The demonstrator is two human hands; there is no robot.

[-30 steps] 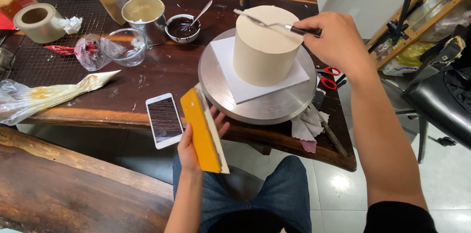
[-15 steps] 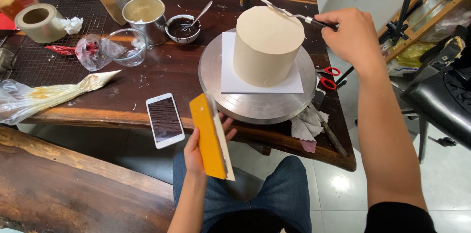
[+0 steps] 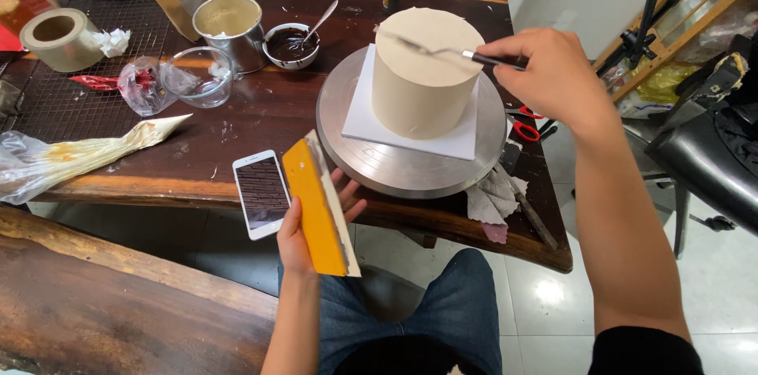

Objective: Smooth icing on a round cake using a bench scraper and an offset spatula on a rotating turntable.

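A tall round cream-coloured cake (image 3: 422,83) stands on a white square board (image 3: 458,138) on a metal turntable (image 3: 395,174). My right hand (image 3: 553,75) grips a black-handled palette knife (image 3: 450,51), its blade lying over the cake's top. Near the table's front edge my left hand (image 3: 304,229) holds a yellow scraper (image 3: 320,209) upright, away from the cake.
A phone (image 3: 260,192) lies at the table edge beside my left hand. Further back are a piping bag (image 3: 87,150), a glass bowl (image 3: 197,75), a metal tin (image 3: 229,24), a small bowl of dark sauce (image 3: 290,45), a tape roll (image 3: 59,37). Red-handled scissors (image 3: 525,126) and a crumpled cloth (image 3: 493,197) lie right of the turntable.
My right hand lifted the palette knife off the cake's far edge, then brought it back down over the top. The scraper in my left hand stayed near the table edge.
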